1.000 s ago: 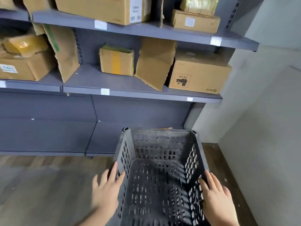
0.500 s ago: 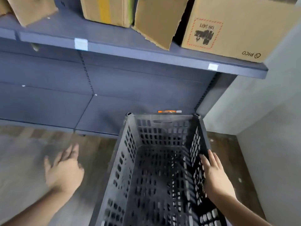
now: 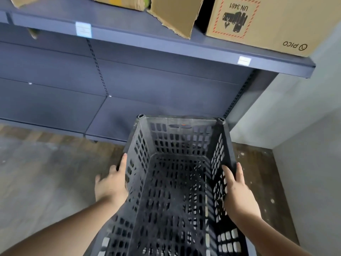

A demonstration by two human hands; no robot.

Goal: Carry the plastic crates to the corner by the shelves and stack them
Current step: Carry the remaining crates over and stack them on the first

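A dark grey, perforated plastic crate (image 3: 177, 141) sits low in front of me, its far end against the base of the blue-grey shelves (image 3: 166, 47), close to the room's corner. It is empty. My left hand (image 3: 112, 183) lies flat against the outside of its left wall, fingers stretched forward. My right hand (image 3: 238, 191) rests on the right rim with its fingers along the wall. The crate is held between both palms. Its near end runs out of view at the bottom, and I cannot tell what it rests on.
The shelf overhangs the crate and carries a brown PICO box (image 3: 258, 24) and a torn cardboard sheet (image 3: 175, 13). A pale wall (image 3: 304, 163) closes the right side. Grey-brown floor (image 3: 46, 172) stretches out to the left.
My left hand, which had swung out to the left away from the crate, has come back against its left wall. The view has moved closer to the shelves and lower.
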